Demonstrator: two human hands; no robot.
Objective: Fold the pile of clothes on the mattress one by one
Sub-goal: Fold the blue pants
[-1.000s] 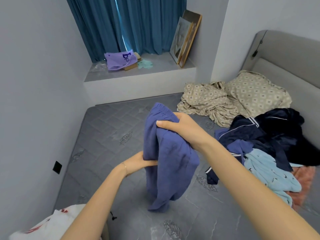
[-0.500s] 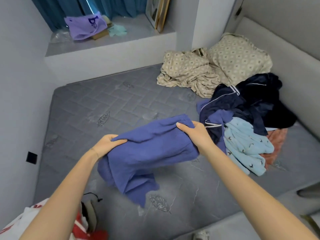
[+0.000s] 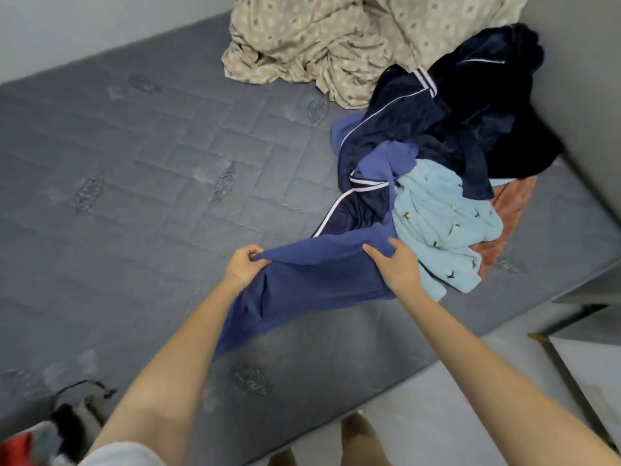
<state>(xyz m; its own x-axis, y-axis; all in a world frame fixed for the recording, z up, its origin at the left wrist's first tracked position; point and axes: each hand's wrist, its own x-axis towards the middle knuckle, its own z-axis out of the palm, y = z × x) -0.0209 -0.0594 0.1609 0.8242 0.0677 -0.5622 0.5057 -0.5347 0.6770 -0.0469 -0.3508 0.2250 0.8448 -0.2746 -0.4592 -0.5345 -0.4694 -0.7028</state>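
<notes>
A blue garment (image 3: 312, 280) lies partly spread on the grey quilted mattress (image 3: 134, 169), near its front edge. My left hand (image 3: 243, 265) pinches the garment's upper left corner. My right hand (image 3: 395, 264) grips its upper right edge, close to the pile. The pile of clothes (image 3: 437, 156) sits at the right: a navy piece with white piping, a light blue fleece piece (image 3: 440, 223), a black item and an orange-red one underneath.
A beige patterned blanket and pillow (image 3: 336, 38) lie at the mattress's far end. The grey headboard (image 3: 588, 95) rises on the right. White and red clothing (image 3: 40, 442) sits at the near left corner. Pale floor and my legs show below the mattress edge.
The blue garment has come down from hanging in the air to lying stretched on the mattress between both hands. The view has tilted downward and toward the pile.
</notes>
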